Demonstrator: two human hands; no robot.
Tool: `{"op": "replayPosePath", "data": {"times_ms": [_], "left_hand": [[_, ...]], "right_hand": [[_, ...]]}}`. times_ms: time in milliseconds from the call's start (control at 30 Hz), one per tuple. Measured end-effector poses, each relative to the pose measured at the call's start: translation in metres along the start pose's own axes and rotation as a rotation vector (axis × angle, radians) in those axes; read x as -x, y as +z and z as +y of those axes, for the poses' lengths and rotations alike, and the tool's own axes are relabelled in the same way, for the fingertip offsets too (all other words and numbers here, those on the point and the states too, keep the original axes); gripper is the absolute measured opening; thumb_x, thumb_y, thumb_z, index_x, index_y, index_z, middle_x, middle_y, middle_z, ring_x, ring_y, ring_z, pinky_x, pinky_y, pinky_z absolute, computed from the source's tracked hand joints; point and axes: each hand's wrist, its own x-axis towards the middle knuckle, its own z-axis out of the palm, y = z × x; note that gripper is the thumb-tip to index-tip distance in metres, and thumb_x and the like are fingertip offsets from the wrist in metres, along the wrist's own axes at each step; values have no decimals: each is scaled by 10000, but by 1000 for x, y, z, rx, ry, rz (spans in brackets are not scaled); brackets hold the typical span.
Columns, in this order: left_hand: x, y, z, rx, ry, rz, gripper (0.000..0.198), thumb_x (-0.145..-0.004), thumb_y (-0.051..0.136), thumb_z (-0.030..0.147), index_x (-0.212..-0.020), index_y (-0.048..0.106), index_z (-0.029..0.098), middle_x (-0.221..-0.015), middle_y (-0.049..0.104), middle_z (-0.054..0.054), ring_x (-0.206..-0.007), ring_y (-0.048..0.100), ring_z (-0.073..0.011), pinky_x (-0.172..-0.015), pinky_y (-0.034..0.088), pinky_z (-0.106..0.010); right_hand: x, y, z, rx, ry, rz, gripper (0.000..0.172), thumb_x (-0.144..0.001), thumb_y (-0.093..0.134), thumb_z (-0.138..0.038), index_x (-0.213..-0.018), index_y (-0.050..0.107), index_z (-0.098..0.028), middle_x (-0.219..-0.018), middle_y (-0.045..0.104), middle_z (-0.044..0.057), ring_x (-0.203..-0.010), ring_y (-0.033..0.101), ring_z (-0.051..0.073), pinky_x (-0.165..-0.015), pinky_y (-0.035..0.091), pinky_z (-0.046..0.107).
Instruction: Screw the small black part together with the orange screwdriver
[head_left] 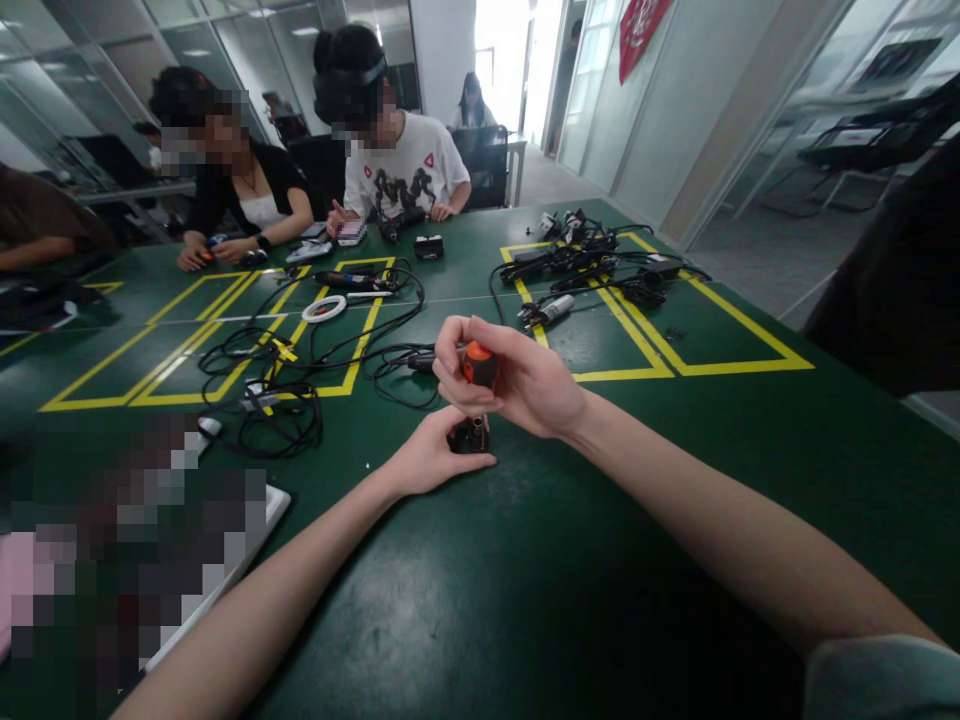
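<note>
Our right hand (pixel 536 380) has its fingers wrapped round an orange-and-dark handle (pixel 480 362), seemingly a screwdriver's, just above our left hand (pixel 424 455), which grasps a small dark part (pixel 471 442) between thumb and fingers at the green table (pixel 390 600). We cannot tell whether the tool meets the part squarely, as our right hand hides much of the join. To do this well, we judge, we should line the handle up with the part, press evenly, brace the part firmly and leave our left fingertips clear
</note>
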Motion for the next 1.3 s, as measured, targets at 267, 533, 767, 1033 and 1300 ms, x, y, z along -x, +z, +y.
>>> {"op": "replayPosePath", "data": {"times_ms": [267,533,767,1033,1300], "left_hand": [[0,0,1,28,-23,-13,355,-837,879,386,-1043,689,168,-972,701,-31,-907,644,-210,-871,559,-347],[0,0,-1,17,4,-9,348,-846,879,400,-1059,714,180,-996,716,-35,-942,658,-221,-918,563,-363],[0,1,-3,0,-6,-6,428,-857,870,427,-1167,703,182,-1025,725,-48,-986,666,-241,-951,572,-389],[1,1,-3,18,-4,2,389,-845,880,433,-1103,722,189,-1006,714,-37,-968,654,-232,-948,565,-375],[0,1,-2,14,7,-1,392,-840,880,431,-1095,718,180,-1004,707,-39,-931,641,-221,-884,552,-352]], "right_hand": [[0,-3,-1,33,-33,25,416,-987,723,-538,-861,547,-182,-645,576,-58,-488,420,60,-487,327,207],[0,-1,0,26,-5,8,448,-1024,644,-579,-820,545,-192,-558,444,-91,-457,297,60,-456,250,210],[1,-3,-1,62,-54,6,389,-973,737,-492,-834,519,-202,-615,539,-78,-473,379,60,-471,292,207],[-1,1,-2,59,3,32,503,-996,676,-595,-737,588,-173,-568,430,-65,-476,332,73,-467,248,232],[2,-2,0,56,-43,5,353,-981,709,-486,-882,513,-210,-583,460,-105,-473,302,61,-466,247,212]]}}
